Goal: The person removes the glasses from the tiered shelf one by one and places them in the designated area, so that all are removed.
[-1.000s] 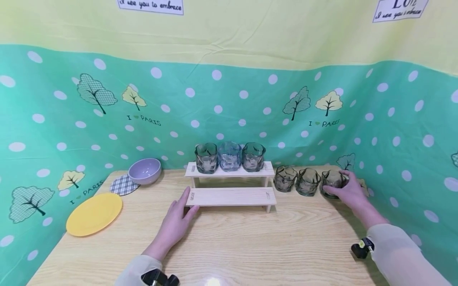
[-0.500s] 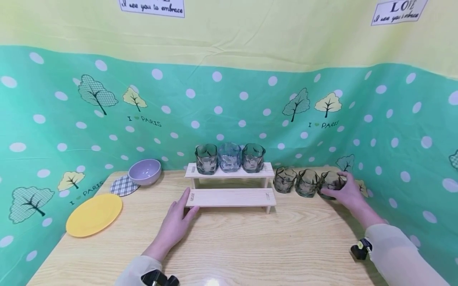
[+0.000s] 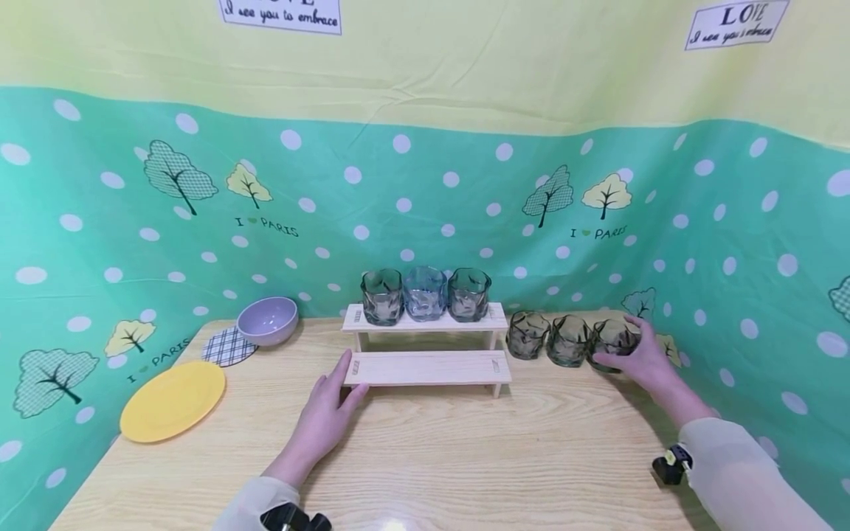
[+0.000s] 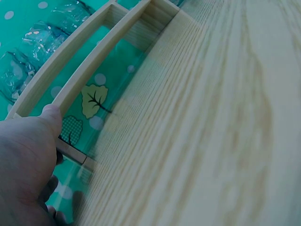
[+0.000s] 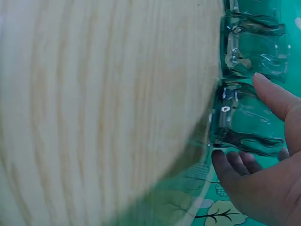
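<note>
My right hand (image 3: pixel 643 355) holds a smoky, twisted-wall glass (image 3: pixel 609 344) at the right end of a row on the table. Its thumb is on the near side and its fingers are around the far right side. In the right wrist view, the held glass (image 5: pixel 244 113) stands against the neighbouring glass (image 5: pixel 256 49). Two similar glasses, the middle one (image 3: pixel 567 343) and the left one (image 3: pixel 527 338), complete the row. My left hand (image 3: pixel 324 417) rests at the left end of a two-step wooden rack (image 3: pixel 428 367), thumb on the lower step's front edge.
On the rack's upper step stand three glasses, a bluish one (image 3: pixel 426 295) between two grey-green ones. At the left lie a yellow plate (image 3: pixel 173 402) and a purple bowl (image 3: pixel 268 322), which partly covers a checked round mat (image 3: pixel 228 348). A patterned cloth (image 3: pixel 438 192) hangs behind the table.
My right hand has slid the end glass slightly left, closing the small gap to the middle glass. My left hand has stayed at the rack.
</note>
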`<action>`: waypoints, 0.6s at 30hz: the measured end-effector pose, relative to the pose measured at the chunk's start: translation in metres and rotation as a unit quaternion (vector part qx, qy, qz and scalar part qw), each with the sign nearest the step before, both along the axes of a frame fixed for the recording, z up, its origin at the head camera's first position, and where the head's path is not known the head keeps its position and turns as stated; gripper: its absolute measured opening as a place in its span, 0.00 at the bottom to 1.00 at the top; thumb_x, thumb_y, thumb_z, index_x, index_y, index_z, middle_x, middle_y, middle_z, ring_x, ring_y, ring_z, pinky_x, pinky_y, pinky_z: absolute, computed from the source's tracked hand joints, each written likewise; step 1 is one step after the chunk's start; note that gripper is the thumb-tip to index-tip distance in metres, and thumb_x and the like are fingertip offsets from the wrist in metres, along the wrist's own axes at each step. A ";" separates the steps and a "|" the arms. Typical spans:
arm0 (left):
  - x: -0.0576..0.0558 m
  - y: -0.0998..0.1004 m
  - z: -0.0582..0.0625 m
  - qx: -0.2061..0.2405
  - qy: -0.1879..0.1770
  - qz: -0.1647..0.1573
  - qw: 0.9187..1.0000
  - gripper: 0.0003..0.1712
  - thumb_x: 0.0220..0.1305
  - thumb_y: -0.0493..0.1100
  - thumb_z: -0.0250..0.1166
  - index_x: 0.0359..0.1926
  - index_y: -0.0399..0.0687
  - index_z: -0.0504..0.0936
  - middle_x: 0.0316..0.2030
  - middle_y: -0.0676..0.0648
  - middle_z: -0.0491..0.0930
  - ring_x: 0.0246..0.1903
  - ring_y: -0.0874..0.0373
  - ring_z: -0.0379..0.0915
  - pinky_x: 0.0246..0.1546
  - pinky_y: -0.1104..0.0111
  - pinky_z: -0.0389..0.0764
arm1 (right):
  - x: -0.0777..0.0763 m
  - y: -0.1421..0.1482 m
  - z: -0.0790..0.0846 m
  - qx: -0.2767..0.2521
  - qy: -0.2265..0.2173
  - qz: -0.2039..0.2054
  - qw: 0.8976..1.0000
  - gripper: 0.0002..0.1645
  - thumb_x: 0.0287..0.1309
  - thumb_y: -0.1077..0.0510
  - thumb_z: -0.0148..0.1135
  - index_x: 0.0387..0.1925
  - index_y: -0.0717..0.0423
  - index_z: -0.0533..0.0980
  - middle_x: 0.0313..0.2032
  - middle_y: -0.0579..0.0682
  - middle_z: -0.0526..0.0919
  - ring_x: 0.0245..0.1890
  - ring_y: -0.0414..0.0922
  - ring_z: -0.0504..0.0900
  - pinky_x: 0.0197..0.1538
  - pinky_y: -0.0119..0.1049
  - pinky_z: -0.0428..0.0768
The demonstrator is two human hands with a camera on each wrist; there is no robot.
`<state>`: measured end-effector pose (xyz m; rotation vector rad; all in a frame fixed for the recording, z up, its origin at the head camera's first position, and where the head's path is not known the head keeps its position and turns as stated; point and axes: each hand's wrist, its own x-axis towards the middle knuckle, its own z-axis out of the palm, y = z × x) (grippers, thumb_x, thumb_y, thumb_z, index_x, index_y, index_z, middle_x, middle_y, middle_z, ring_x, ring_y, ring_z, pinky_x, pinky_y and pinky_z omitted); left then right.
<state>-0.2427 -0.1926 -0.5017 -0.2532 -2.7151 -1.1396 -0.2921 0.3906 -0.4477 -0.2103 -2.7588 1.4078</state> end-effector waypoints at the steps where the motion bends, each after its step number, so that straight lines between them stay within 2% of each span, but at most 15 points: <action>1: 0.001 0.000 0.000 0.000 0.001 0.000 1.000 0.45 0.85 0.52 0.63 0.89 0.41 0.53 0.79 0.33 0.68 0.80 0.32 0.60 0.85 0.39 0.48 | 0.000 0.000 0.002 0.001 0.000 0.001 1.000 0.82 0.61 0.50 0.85 0.89 0.55 0.30 0.83 0.81 0.32 0.78 0.86 0.45 0.74 0.86 0.53; 8: 0.002 0.000 0.004 0.003 -0.010 0.001 1.000 0.46 0.85 0.53 0.62 0.89 0.41 0.52 0.79 0.33 0.68 0.80 0.32 0.59 0.86 0.40 0.44 | 0.007 -0.004 0.024 0.035 0.006 0.018 0.999 0.84 0.60 0.48 0.85 0.90 0.51 0.28 0.83 0.78 0.42 0.76 0.86 0.50 0.71 0.87 0.56; 14: 0.000 0.001 0.002 0.002 0.002 -0.002 1.000 0.45 0.85 0.52 0.63 0.89 0.40 0.52 0.79 0.32 0.68 0.80 0.33 0.61 0.86 0.40 0.45 | 0.013 -0.008 0.042 0.047 0.032 0.040 0.998 0.83 0.61 0.44 0.84 0.90 0.52 0.29 0.84 0.77 0.40 0.80 0.82 0.47 0.75 0.85 0.52; 18: 0.000 0.000 0.000 0.001 0.002 0.001 1.000 0.45 0.85 0.52 0.63 0.89 0.40 0.53 0.79 0.31 0.68 0.79 0.31 0.60 0.85 0.38 0.46 | 0.014 -0.013 0.054 0.035 0.050 0.047 0.997 0.81 0.62 0.44 0.84 0.90 0.51 0.30 0.85 0.74 0.39 0.81 0.80 0.44 0.77 0.83 0.50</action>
